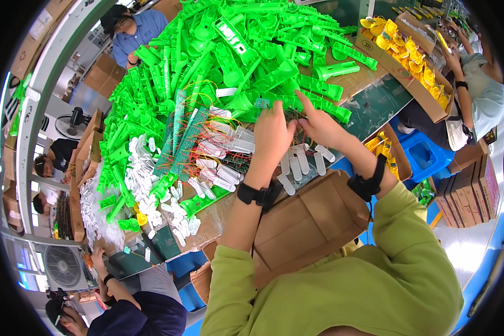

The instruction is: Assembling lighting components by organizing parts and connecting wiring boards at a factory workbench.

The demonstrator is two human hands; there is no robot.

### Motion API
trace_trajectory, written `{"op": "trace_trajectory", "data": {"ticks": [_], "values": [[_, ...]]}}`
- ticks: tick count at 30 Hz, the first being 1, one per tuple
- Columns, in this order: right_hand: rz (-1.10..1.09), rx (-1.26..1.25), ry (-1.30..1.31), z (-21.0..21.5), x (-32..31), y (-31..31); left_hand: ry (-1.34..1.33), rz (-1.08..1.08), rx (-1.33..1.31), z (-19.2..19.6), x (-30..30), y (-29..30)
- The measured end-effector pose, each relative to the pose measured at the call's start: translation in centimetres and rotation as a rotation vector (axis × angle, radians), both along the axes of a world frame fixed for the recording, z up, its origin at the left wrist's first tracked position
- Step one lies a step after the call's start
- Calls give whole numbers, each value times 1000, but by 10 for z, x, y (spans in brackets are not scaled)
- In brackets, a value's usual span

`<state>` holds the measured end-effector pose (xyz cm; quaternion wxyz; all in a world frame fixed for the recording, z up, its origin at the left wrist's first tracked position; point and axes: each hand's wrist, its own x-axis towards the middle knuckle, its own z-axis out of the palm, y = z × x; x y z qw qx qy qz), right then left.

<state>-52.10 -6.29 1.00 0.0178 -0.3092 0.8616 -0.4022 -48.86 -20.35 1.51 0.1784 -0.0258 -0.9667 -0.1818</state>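
Observation:
My left hand [272,136] rests curled on a strip of small green circuit boards [180,140] with thin wires and white translucent plastic pieces [224,151]. My right hand [319,126] reaches just beside it, index finger stretched toward the green plastic parts [235,61]. Whether either hand pinches a piece is hidden by the fingers. Both wrists wear black straps. More white translucent pieces [302,162] lie below my right hand.
A huge heap of bright green plastic parts covers the table [375,103]. A cardboard box [302,224] sits at my chest; a box of yellow parts [409,56] stands far right. Small white pieces [145,179] pile at left. Other people work around the table.

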Motion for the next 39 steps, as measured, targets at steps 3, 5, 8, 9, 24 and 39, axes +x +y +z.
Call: {"op": "trace_trajectory", "data": {"ticks": [3,5,8,9,24,39], "values": [[150,-22,-21,-4,-5,12,387,-259,83,3,4,-3],[182,-17,50,-11,-6,6,203,-281,-23,-2,4,-4],[103,25,32,-6,1,-3,229,-262,-100,-17,-6,-6],[4,72,90,-10,0,-4,226,-232,-103,-18,-8,-1],[-225,334,762,-21,9,-20,191,442,-86,48,82,-158],[-61,31,373,24,-5,-13,51,361,129,39,86,-165]]}}
